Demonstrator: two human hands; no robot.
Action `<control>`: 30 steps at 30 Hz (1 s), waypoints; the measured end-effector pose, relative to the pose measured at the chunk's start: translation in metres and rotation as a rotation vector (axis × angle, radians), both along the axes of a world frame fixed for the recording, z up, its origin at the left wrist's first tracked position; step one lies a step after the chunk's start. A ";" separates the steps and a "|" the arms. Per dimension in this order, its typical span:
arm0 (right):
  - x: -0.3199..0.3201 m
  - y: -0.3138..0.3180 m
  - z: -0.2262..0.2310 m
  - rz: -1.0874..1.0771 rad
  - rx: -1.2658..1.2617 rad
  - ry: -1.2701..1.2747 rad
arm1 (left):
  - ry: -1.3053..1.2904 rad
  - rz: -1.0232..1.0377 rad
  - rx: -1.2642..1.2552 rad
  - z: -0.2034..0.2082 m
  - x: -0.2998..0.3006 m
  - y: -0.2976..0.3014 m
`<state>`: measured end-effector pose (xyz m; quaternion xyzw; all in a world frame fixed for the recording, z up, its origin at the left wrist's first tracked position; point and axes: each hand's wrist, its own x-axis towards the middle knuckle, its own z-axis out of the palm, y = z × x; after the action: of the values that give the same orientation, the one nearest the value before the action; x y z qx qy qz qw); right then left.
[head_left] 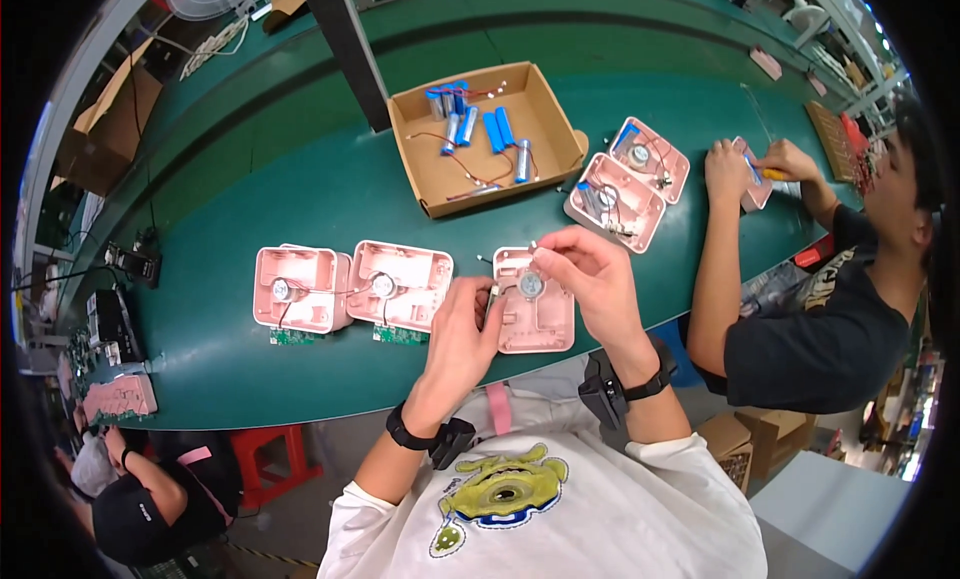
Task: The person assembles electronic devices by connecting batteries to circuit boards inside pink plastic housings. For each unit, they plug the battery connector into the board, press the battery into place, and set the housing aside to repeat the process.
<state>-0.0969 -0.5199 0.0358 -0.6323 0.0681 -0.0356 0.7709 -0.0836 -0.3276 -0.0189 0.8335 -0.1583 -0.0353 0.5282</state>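
Note:
In front of me lies an open pink plastic housing (535, 331) with a round silver speaker (531, 285) in it. My left hand (463, 326) is at the housing's left edge, thumb and forefinger closed on a small white wire connector (494, 291). Over the upper right part of the housing, my right hand (592, 272) is closed in a pinch near the speaker. A tiny pale tip shows at those fingertips, too small to name. To the left, two more pink housings (425, 269) (318, 269) hold speakers, with green circuit boards (400, 334) sticking out below them.
A cardboard tray (428, 184) with several blue battery cells (498, 129) stands behind. Two pink housings (636, 229) (672, 166) with wired parts lie at right. Beyond them, a co-worker's hands (728, 171) work on another housing with a yellow-handled tool. Another person sits at lower left.

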 end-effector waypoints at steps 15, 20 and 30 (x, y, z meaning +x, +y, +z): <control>-0.008 -0.010 0.003 0.087 -0.135 -0.058 | 0.081 -0.003 0.037 0.004 0.002 0.003; -0.012 0.001 -0.001 0.107 -0.749 -0.136 | 0.079 0.007 -0.022 0.004 0.005 0.001; -0.006 0.022 -0.030 -0.049 -1.270 -0.470 | -0.015 -0.030 -0.033 0.007 0.004 0.000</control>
<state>-0.1031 -0.4984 0.0058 -0.9362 -0.1213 -0.2228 0.2431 -0.0797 -0.3277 -0.0121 0.8226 -0.1752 -0.0346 0.5399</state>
